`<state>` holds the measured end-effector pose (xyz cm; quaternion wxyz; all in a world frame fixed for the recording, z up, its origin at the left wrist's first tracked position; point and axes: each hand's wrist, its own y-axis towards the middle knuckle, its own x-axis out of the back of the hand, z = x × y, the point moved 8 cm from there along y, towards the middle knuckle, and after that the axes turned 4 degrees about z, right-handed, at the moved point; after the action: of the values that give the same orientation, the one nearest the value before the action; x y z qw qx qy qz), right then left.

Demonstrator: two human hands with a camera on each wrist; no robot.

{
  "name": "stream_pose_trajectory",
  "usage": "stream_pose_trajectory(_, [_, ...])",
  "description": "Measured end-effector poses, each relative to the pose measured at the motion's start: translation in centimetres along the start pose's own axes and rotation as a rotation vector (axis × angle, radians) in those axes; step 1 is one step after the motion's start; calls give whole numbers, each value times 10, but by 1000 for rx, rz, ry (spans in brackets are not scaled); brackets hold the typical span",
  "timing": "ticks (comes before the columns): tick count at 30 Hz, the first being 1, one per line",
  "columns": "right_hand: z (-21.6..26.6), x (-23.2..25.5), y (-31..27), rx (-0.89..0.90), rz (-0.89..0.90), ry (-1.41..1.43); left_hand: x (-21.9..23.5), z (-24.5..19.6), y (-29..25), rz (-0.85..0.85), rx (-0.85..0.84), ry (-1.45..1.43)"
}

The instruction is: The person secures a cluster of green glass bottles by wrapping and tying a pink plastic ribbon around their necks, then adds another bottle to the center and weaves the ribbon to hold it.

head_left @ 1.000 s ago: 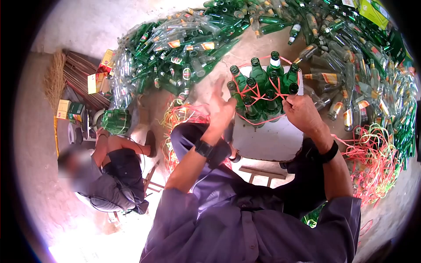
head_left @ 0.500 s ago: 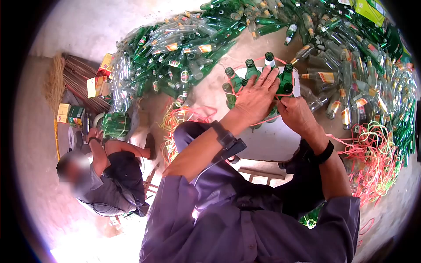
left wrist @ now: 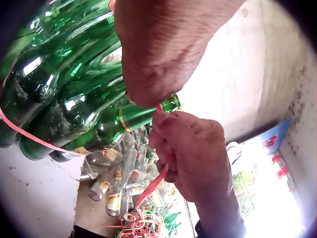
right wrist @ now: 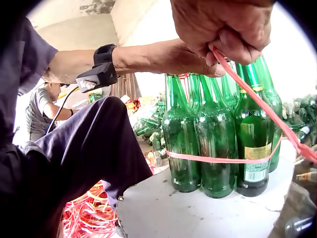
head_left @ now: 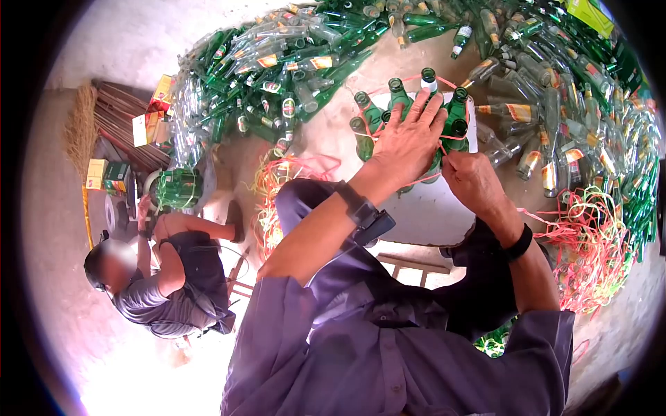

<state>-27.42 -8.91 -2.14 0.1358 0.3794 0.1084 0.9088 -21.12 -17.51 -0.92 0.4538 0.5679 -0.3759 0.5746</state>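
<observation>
A cluster of green glass bottles [right wrist: 214, 134] stands upright on a white-topped stand [head_left: 430, 218]. A pink strap [right wrist: 213, 159] circles their lower bodies, and more pink strap runs among the necks in the head view. My left hand [head_left: 409, 143] lies over the bottle tops with its fingers extended, hiding several necks. Beside it, at the bundle's near right, my right hand [head_left: 475, 182] is curled round a pink strap end [right wrist: 265, 106]. In the right wrist view that end stretches down to the right from the fingers. A gold-edged bottle neck [left wrist: 138, 116] shows near both hands.
Loose green and clear bottles [head_left: 277, 69] are heaped behind and on the right [head_left: 555, 118]. Tangled pink and yellow straps [head_left: 590, 243] lie at the right, with more at the left. Another person [head_left: 173, 277] sits at far left near a strapped green bundle [head_left: 179, 188].
My left hand has moved from the bundle's left side onto the bottle tops. My right hand keeps its hold on the strap. The other person has shifted and raised their head.
</observation>
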Motion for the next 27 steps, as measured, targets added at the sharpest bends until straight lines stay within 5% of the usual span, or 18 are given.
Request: stream_pose_trajectory(27, [0, 54, 39, 22, -68, -167, -5, 4, -1, 15, 6, -44])
